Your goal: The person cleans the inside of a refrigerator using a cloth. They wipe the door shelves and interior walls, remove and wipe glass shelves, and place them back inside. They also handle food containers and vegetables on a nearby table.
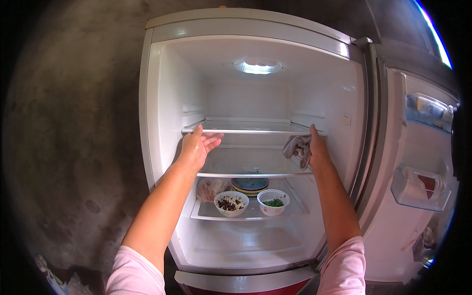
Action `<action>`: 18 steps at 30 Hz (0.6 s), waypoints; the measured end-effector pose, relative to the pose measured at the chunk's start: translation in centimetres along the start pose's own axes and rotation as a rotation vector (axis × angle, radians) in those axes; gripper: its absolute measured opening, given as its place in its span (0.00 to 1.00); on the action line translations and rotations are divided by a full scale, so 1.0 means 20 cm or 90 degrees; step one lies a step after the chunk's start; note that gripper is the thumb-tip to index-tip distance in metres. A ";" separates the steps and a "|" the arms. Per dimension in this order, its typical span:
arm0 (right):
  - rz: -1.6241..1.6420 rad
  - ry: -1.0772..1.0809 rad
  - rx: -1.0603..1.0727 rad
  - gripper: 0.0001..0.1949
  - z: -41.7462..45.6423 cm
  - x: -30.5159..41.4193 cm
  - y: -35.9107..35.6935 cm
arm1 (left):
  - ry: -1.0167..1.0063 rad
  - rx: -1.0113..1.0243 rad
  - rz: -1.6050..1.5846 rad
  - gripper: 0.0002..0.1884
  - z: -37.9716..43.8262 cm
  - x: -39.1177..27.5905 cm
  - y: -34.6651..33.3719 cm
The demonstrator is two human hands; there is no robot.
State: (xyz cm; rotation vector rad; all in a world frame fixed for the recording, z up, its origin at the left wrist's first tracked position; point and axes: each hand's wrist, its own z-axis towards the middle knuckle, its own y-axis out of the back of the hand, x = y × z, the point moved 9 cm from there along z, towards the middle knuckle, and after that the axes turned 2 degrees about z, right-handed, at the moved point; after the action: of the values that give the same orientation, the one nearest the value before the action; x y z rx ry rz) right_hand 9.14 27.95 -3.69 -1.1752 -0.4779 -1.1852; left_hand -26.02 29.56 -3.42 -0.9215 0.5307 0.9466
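My left hand (196, 146) holds the left end of the top glass shelf (250, 131), thumb on its white front edge and fingers spread below. At the shelf's right end, my right hand (318, 146) has its thumb up against the edge and also keeps a crumpled grey cloth (298, 149) under it. The shelf lies roughly level inside an open refrigerator (249, 27). Beneath it is a second glass shelf (254, 174) with a few small specks or drops on it. The fingers of my right hand are mostly hidden.
On a lower shelf (254, 219) stand a bowl of dark food (231, 203), a white tub of chopped greens (273, 202), a striped round dish (250, 187) and a plastic bag (211, 188). The open door (413, 228) at the right carries clear bins (420, 190). Left is a bare wall (73, 129).
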 end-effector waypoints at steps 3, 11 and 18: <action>-0.018 0.010 -0.031 0.25 0.09 -0.03 0.09 | 0.001 -0.026 0.004 0.26 -0.01 0.01 0.00; 0.056 0.021 0.000 0.21 0.18 -0.09 0.13 | 0.042 -0.081 0.149 0.49 0.02 0.12 0.13; 0.070 -0.029 0.033 0.20 0.26 -0.14 0.17 | 0.024 -0.050 -0.014 0.51 0.03 0.09 0.04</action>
State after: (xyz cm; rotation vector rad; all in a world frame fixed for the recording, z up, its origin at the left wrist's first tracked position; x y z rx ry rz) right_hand 12.60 33.52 -5.47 -1.1710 -0.4697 -1.0482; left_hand -25.87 31.10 -4.80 -1.0159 0.5176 0.9378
